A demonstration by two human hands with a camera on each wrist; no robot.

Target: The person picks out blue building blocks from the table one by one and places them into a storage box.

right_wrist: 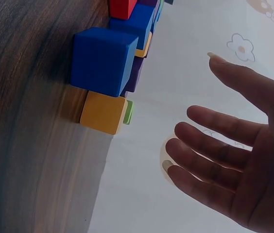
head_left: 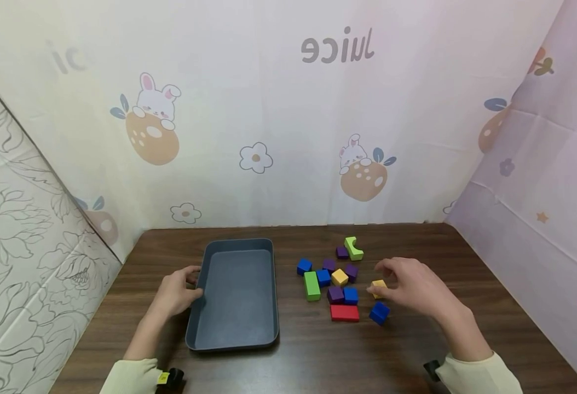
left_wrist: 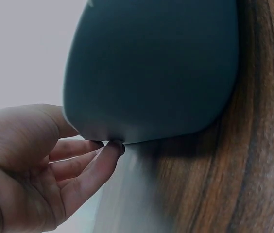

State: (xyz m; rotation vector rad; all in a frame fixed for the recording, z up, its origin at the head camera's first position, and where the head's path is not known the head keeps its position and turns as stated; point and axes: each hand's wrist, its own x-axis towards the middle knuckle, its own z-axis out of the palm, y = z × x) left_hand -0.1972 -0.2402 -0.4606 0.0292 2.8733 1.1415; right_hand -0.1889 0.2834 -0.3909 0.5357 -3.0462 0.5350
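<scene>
A dark grey rectangular tray (head_left: pixel 236 298) lies on the left half of the table with nothing in it. My left hand (head_left: pixel 174 293) holds its left edge, thumb at the rim; in the left wrist view, curled fingertips (left_wrist: pixel 113 150) touch the outer wall. Over the table's right side hovers my right hand (head_left: pixel 411 287), thumb and fingers spread with nothing between them. Just beyond those fingers is a yellow cube (right_wrist: pixel 103 112), partly covered by the hand in the head view. Beside that cube sits a blue cube (head_left: pixel 379 313).
Left of my right hand, several blocks lie in a loose cluster: a red flat block (head_left: pixel 345 313), a green block (head_left: pixel 311 286), another yellow cube (head_left: pixel 340 277), blue and purple cubes. A light green notched block (head_left: pixel 353 249) stands farther back. Printed curtains (head_left: pixel 288 180) border the table.
</scene>
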